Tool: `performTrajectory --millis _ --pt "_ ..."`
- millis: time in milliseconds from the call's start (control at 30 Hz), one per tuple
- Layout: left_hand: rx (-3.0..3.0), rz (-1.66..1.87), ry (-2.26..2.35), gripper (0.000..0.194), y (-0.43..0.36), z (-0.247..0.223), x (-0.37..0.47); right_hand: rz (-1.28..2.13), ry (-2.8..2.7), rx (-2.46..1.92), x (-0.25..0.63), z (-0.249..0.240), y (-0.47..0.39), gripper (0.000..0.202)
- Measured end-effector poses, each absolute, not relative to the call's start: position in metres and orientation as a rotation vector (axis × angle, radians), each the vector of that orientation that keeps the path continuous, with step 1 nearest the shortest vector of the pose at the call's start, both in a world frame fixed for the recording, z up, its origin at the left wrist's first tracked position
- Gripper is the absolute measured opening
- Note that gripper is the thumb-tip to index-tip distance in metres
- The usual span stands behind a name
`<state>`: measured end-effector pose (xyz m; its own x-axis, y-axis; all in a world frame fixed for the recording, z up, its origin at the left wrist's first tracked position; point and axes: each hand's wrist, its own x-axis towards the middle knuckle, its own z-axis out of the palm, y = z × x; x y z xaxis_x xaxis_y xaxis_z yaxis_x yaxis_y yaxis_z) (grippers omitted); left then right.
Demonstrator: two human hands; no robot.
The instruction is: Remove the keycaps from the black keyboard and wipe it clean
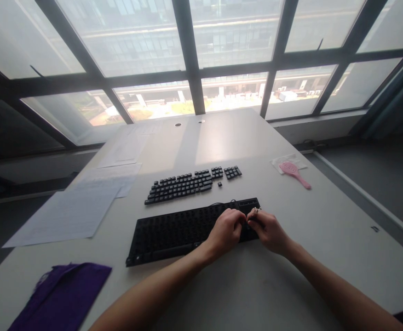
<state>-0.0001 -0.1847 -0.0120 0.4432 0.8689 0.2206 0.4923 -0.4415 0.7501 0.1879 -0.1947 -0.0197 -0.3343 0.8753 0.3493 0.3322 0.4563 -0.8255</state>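
One black keyboard (174,232), largely bare of keys, lying on the white table (332,230) directly before me; my left hand (226,225) and right hand (269,230) curled over its right end, fingertips close together, though whether they pinch anything I cannot tell. Loose black keycaps (179,187), in grouped rows, just beyond; one pink brush (291,170), farther right; one purple cloth (63,294), near left.
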Motion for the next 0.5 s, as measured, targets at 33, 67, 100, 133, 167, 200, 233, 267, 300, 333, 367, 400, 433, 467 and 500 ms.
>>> performTrajectory --millis 33,67,100,133,167,200,233,267,300,333,367,400,433,467,500 --pt "2.121 0.799 1.119 0.023 -0.185 -0.011 0.0 0.832 -1.893 -1.005 0.188 -0.019 -0.195 0.013" --pt "2.153 0.786 1.097 0.023 -0.185 -0.01 0.0 0.835 -1.904 -0.993 0.187 -0.018 -0.195 0.013" --pt "2.187 0.772 1.075 0.021 -0.186 -0.008 0.0 0.837 -1.908 -0.98 0.187 -0.017 -0.195 0.013" --pt "2.217 0.759 1.053 0.019 -0.186 -0.007 0.0 0.837 -1.905 -0.969 0.187 -0.017 -0.195 0.014" --pt "2.239 0.745 1.037 0.017 -0.186 -0.006 0.0 0.837 -1.893 -0.961 0.187 -0.018 -0.195 0.014" --pt "2.254 0.733 1.028 0.014 -0.185 -0.006 0.0 0.838 -1.872 -0.958 0.187 -0.019 -0.195 0.014" --pt "2.261 0.723 1.027 0.014 -0.185 -0.007 0.0 0.838 -1.84 -0.965 0.187 -0.021 -0.195 0.014" --pt "2.263 0.715 1.033 0.015 -0.184 -0.009 0.001 0.838 -1.804 -0.981 0.187 -0.023 -0.196 0.014" --pt "2.262 0.709 1.041 0.017 -0.183 -0.011 0.001 0.837 -1.766 -1.004 0.187 -0.025 -0.196 0.014" --pt "2.26 0.704 1.048 0.019 -0.182 -0.013 0.001 0.838 -1.732 -1.03 0.187 -0.027 -0.196 0.014" --pt "2.257 0.699 1.053 0.019 -0.181 -0.015 0.001 0.839 -1.706 -1.052 0.187 -0.028 -0.196 0.015" --pt "2.254 0.697 1.056 0.018 -0.181 -0.017 0.002 0.844 -1.688 -1.067 0.187 -0.03 -0.196 0.016" --pt "2.25 0.697 1.058 0.016 -0.18 -0.018 0.002 0.857 -1.678 -1.074 0.188 -0.031 -0.196 0.017" --pt "2.245 0.699 1.06 0.013 -0.18 -0.019 0.002 0.876 -1.664 -1.075 0.188 -0.032 -0.196 0.018" --pt "2.24 0.702 1.063 0.012 -0.18 -0.019 0.002 0.9 -1.631 -1.078 0.188 -0.032 -0.196 0.02"
